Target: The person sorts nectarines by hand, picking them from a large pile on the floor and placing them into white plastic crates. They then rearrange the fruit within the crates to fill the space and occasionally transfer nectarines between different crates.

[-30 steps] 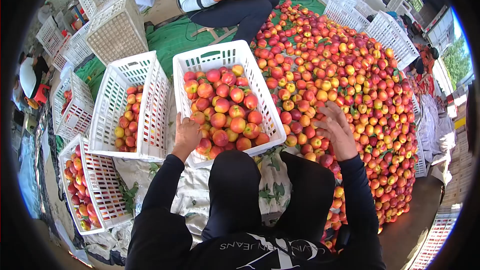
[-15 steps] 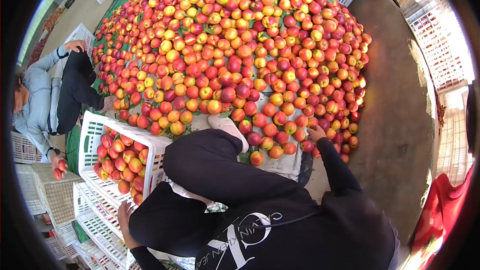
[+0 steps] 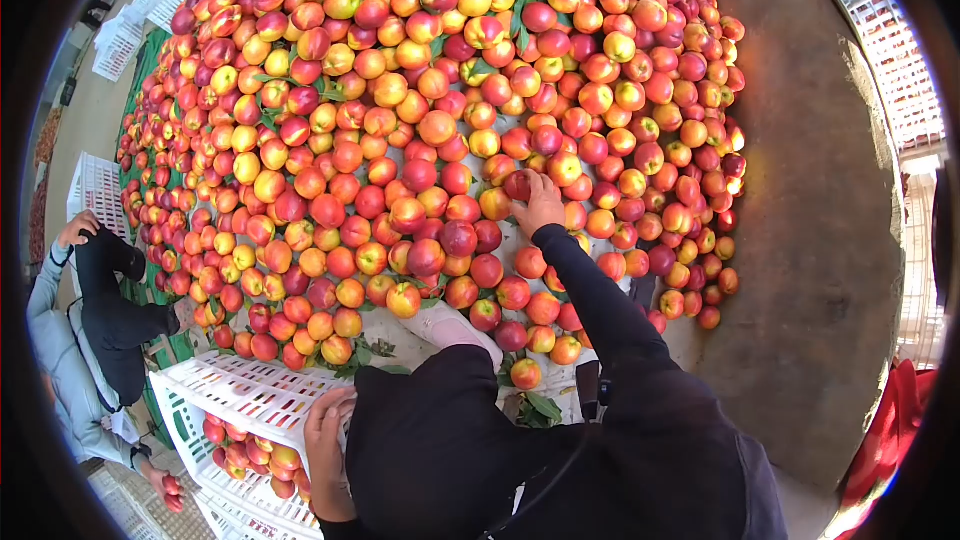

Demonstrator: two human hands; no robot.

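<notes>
The right hand curled round a red fruit on the pile. Leaves and a shoe edged the pile; below it, the left hand, grip unclear, was at a crate.

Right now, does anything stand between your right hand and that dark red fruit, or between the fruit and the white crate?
Nothing visible separates the right hand from the dark red fruit it touches. Toward the white crate, other heaped fruit and the crate's slatted side lie between.
</notes>
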